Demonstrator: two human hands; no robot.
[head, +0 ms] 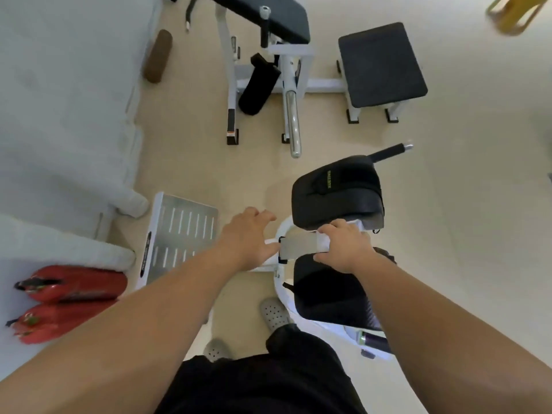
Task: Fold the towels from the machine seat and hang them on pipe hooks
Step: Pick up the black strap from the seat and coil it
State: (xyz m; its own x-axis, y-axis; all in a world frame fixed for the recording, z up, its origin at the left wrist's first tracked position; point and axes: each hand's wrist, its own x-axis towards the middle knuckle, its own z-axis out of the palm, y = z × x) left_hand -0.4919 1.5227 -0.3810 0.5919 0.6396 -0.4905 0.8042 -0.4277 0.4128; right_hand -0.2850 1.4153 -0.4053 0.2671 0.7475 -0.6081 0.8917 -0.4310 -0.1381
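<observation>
Two bare forearms reach down from the camera to a white towel [324,239] bunched between the black seat pads [337,192] of a white machine [279,234]. The right hand [343,245] has its fingers curled onto the towel, while the left hand [249,236] hovers beside it, fingers spread and empty. The task looks barely begun: nothing is folded yet, and no pipe hooks are in view.

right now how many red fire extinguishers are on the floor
2. Both lie on their sides at the lower left: one fire extinguisher nearer the metal footplate, the other fire extinguisher just below it, touching. More may be hidden beyond the frame's edge.
</observation>
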